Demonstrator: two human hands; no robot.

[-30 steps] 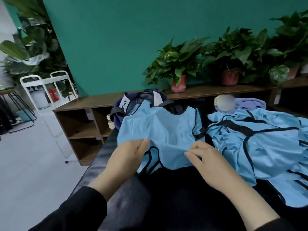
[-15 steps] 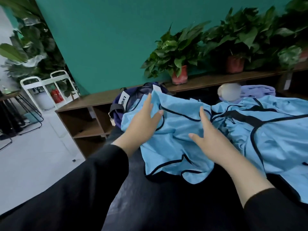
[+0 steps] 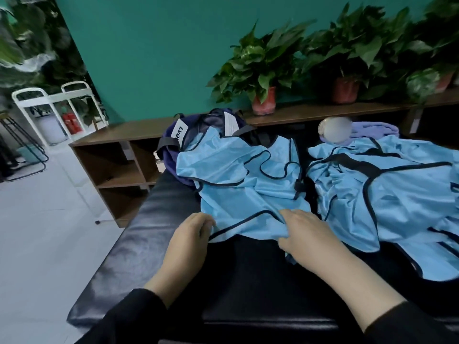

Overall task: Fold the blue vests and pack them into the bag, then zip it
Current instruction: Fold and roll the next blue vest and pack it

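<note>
Both hands have pulled back from the far part of the vest (image 3: 243, 192) to its near hem. Left hand (image 3: 190, 234) curls its fingers on the hem's left corner; right hand (image 3: 308, 234) pinches bunched cloth at the hem's right side. This vest lies rumpled on the black bench (image 3: 139, 234), its far edge over the navy bag (image 3: 173, 145). More vests (image 3: 387, 194) lie heaped just right of it.
</note>
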